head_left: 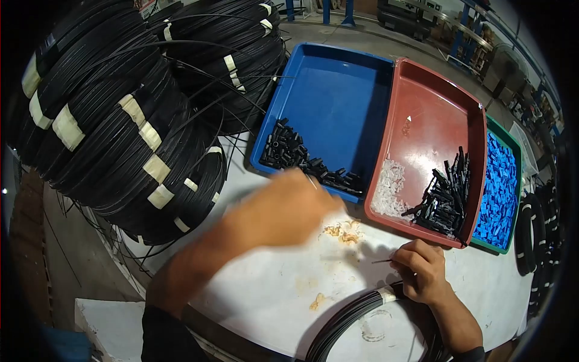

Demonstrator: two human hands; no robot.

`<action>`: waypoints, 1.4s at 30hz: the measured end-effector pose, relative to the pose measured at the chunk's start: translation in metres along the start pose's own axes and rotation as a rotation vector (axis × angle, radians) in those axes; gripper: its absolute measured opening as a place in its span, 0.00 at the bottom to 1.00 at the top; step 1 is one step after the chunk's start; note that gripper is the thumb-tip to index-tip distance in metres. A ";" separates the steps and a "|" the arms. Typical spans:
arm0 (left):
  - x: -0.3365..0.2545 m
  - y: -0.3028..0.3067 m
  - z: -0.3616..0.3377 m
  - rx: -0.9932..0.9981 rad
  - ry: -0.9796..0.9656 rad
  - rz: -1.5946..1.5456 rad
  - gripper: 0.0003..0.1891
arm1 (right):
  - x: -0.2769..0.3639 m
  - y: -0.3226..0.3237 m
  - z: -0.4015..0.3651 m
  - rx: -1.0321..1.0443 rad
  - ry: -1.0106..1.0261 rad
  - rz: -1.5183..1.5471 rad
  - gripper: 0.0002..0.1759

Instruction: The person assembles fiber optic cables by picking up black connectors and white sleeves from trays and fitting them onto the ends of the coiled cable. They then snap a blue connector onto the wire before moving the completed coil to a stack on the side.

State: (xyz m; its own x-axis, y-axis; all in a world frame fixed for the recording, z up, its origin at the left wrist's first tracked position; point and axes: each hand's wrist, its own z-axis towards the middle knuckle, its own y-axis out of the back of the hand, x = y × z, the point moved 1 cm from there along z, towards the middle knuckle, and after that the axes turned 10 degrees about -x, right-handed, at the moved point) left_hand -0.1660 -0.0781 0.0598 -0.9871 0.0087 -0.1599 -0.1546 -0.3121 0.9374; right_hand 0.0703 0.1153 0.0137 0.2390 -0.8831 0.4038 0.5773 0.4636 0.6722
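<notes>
Right hand [424, 271] pinches a thin black cable [381, 261], likely springy, best held near its tip. Left hand [286, 210] blurs; can't tell its grip.

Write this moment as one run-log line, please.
left hand: blurred, near blue tray | right hand: pinching thin dark strand | black coil: on white table | blue tray: holds black pieces

Your view looks out from your head, facing forward and steeply down onto the table [253, 295]. Your left hand [286, 208] and right hand [422, 268] reach in from the bottom edge, near the lens; the trays [344, 90] sit farther off, the floor [365, 36] beyond. The lens is wide, bowing lines, with black rounding off the corners.
</notes>
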 end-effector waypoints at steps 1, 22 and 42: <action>0.023 0.005 -0.003 -0.121 0.068 0.045 0.11 | 0.005 0.001 0.002 0.026 0.024 -0.022 0.16; 0.117 -0.029 0.026 -0.267 0.065 0.293 0.04 | 0.005 -0.006 0.003 0.150 0.124 -0.002 0.22; -0.004 -0.026 0.048 -0.647 0.485 -1.167 0.08 | 0.018 0.060 -0.032 0.099 -0.220 -0.001 0.14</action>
State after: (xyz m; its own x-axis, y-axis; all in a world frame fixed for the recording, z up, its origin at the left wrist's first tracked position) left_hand -0.1597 -0.0243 0.0505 -0.1764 0.2794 -0.9439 -0.6814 -0.7266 -0.0877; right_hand 0.1342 0.1244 0.0413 0.0561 -0.8515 0.5214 0.4954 0.4772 0.7259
